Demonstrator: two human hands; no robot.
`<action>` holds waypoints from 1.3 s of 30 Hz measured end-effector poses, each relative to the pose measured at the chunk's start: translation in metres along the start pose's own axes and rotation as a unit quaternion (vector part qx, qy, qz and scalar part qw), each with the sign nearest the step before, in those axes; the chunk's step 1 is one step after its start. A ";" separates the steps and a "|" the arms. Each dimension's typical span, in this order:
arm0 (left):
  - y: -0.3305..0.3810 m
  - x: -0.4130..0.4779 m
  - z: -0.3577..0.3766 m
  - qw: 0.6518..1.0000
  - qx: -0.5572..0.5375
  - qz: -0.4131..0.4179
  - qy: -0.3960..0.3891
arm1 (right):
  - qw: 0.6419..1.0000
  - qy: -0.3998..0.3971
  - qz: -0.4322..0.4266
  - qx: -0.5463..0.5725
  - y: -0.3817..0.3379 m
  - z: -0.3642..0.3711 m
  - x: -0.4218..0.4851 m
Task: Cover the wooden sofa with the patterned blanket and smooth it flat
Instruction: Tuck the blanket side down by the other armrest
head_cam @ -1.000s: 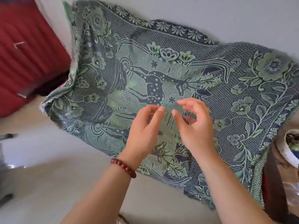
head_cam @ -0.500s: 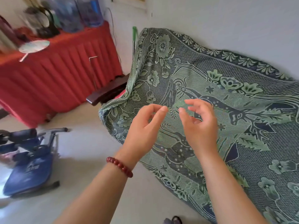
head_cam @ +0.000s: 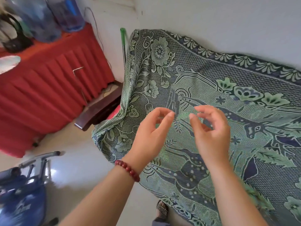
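Note:
The green and blue patterned blanket point(head_cam: 203, 88), woven with deer and flowers, lies draped over the wooden sofa and hangs down its front. Only one dark wooden armrest point(head_cam: 97, 111) of the sofa shows, at the blanket's left edge. My left hand point(head_cam: 151, 136), with a red bead bracelet on the wrist, hovers above the blanket with fingers curled and apart, holding nothing. My right hand point(head_cam: 211, 132) is beside it, a little to the right, also loosely curled and empty. Neither hand clearly touches the cloth.
A table with a red pleated cloth point(head_cam: 45, 88) stands to the left, bearing large water bottles point(head_cam: 65, 12). A blue wheeled frame point(head_cam: 21, 190) stands on the floor at lower left. A green stick point(head_cam: 123, 36) leans on the wall behind the sofa. My sandalled foot point(head_cam: 162, 209) is near the blanket's hem.
My view has swung left, so the blanket's left end, armrest and red table now show. Both hands keep the same curled pose above the blanket.

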State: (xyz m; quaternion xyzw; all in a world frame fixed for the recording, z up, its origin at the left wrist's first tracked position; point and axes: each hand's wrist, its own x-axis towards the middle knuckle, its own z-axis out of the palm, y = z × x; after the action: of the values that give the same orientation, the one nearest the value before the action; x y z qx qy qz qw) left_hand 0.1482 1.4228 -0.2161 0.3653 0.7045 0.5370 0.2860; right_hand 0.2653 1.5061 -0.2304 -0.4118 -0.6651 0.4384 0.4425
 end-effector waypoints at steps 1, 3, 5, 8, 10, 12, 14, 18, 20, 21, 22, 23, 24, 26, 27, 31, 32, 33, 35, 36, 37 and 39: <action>-0.001 0.015 -0.006 1.000 -0.001 0.002 -0.003 | 1.000 0.004 0.001 0.001 0.001 0.010 0.011; -0.006 0.041 -0.018 1.000 -0.008 0.005 -0.002 | 1.000 0.003 0.000 0.001 0.001 0.029 0.029; -0.012 0.063 -0.029 1.000 -0.010 0.006 0.000 | 1.000 0.001 -0.003 -0.002 0.001 0.047 0.044; -0.019 0.088 -0.045 1.000 -0.010 0.004 -0.005 | 1.000 0.008 -0.001 0.000 0.000 0.070 0.058; -0.024 0.106 -0.059 1.000 -0.008 0.007 -0.011 | 1.000 0.018 0.000 -0.002 -0.002 0.089 0.066; -0.031 0.122 -0.076 1.000 -0.009 0.013 -0.014 | 0.999 0.031 0.000 -0.009 -0.004 0.110 0.070; -0.040 0.137 -0.098 1.000 -0.008 0.020 -0.021 | 0.999 0.046 0.001 -0.003 -0.005 0.135 0.070; -0.067 0.168 -0.153 0.997 -0.008 0.036 -0.074 | 0.995 0.096 0.009 -0.010 -0.002 0.198 0.059; -0.081 0.182 -0.178 0.994 -0.010 0.043 -0.103 | 0.992 0.125 0.012 -0.019 -0.004 0.231 0.052; -0.088 0.188 -0.191 0.991 -0.007 0.045 -0.123 | 0.990 0.140 0.012 -0.024 -0.005 0.249 0.047; -0.096 0.193 -0.203 0.989 -0.004 0.048 -0.142 | 0.988 0.150 0.012 -0.025 -0.005 0.265 0.042; -0.104 0.198 -0.213 0.986 0.001 0.052 -0.159 | 0.987 0.158 0.015 -0.025 -0.005 0.279 0.038; -0.112 0.202 -0.222 0.984 0.004 0.052 -0.170 | 0.986 0.163 0.022 -0.024 -0.004 0.292 0.034; -0.123 0.208 -0.238 0.983 0.006 0.049 -0.179 | 0.984 0.175 0.038 -0.022 -0.002 0.312 0.026; -0.127 0.209 -0.243 0.983 0.005 0.046 -0.179 | 0.982 0.180 0.046 -0.017 -0.001 0.319 0.022; -0.155 0.216 -0.257 0.987 0.016 0.031 -0.159 | 0.978 0.186 0.096 0.004 0.015 0.343 0.014; -0.165 0.218 -0.258 0.988 0.015 0.022 -0.150 | 0.977 0.180 0.112 0.009 0.023 0.349 0.013; -0.174 0.219 -0.258 0.990 0.014 0.013 -0.138 | 0.977 0.175 0.124 0.011 0.031 0.354 0.011; -0.196 0.223 -0.255 0.993 0.005 -0.002 -0.121 | 0.976 0.172 0.132 0.004 0.054 0.365 0.007; -0.211 0.225 -0.252 0.993 -0.002 -0.004 -0.118 | 0.975 0.175 0.135 0.002 0.068 0.370 0.004; -0.228 0.226 -0.248 0.993 -0.006 0.001 -0.114 | 0.975 0.175 0.134 0.005 0.084 0.375 0.001; -0.263 0.229 -0.239 0.994 -0.004 0.015 -0.110 | 0.976 0.170 0.134 0.015 0.119 0.385 -0.006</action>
State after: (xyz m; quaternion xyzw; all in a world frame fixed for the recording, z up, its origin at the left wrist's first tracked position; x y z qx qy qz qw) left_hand -0.2275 1.4391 -0.4107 0.4314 0.6611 0.5006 0.3553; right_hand -0.0801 1.4492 -0.4307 -0.5591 -0.5125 0.4268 0.4926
